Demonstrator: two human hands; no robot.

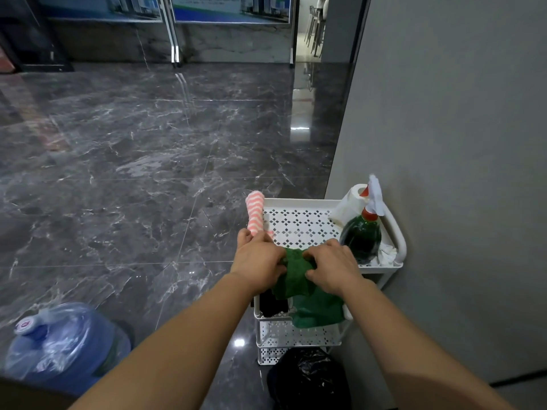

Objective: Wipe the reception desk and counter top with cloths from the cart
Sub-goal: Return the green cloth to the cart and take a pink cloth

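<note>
A white perforated cart [299,223] stands against the grey wall. A green cloth [307,294] hangs over the near edge of its top tray. My left hand [257,261] and my right hand [331,269] both grip the bunched top of this cloth. A pink and white striped cloth [255,213] is draped over the tray's left rim, just beyond my left thumb. A green spray bottle [361,236] with a white trigger stands at the tray's right side, close to my right hand.
A white paper roll [349,204] and crumpled tissue sit at the tray's far right. A black bag [309,380] lies below the cart. A blue water jug [63,347] stands at lower left. Dark marble floor [133,161] stretches ahead; the grey wall [458,143] is on the right.
</note>
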